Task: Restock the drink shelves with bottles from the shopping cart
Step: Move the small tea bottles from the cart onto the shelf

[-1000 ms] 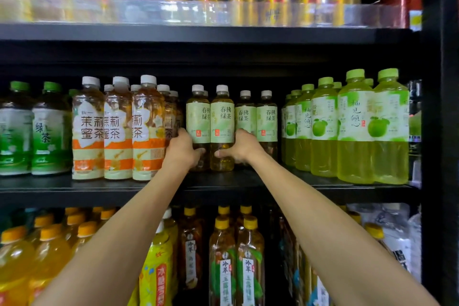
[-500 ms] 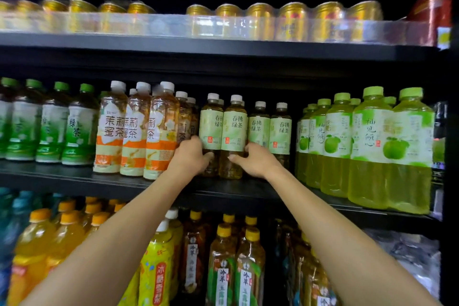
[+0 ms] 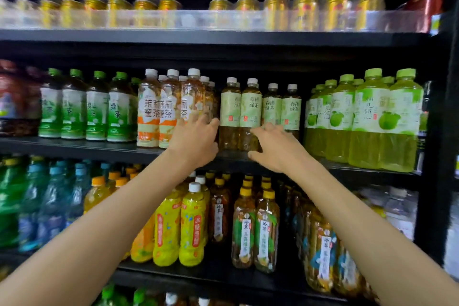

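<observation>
Two green-tea bottles with white caps and pale green labels, the left bottle (image 3: 230, 109) and the right bottle (image 3: 251, 109), stand upright at the front of the middle shelf (image 3: 74, 148). My left hand (image 3: 193, 140) reaches to the left bottle, its relaxed fingertips at that bottle's side and in front of an orange-labelled jasmine tea bottle (image 3: 191, 97). My right hand (image 3: 277, 149) hovers by the lower part of the right bottle, fingers loosely curved, thumb down over the shelf edge. Neither hand grips a bottle. The shopping cart is out of view.
Two more green-tea bottles (image 3: 282, 109) stand further back on the right. Large apple-drink bottles (image 3: 387, 119) fill the right end, green-capped tea bottles (image 3: 96, 109) the left. Gold cans (image 3: 275, 13) line the top shelf. Yellow and amber bottles (image 3: 192, 226) crowd the shelf below.
Both hands held the two front green-tea bottles; they have let go and drawn back slightly towards me. The view has swung left and tilted, showing more of the left shelf.
</observation>
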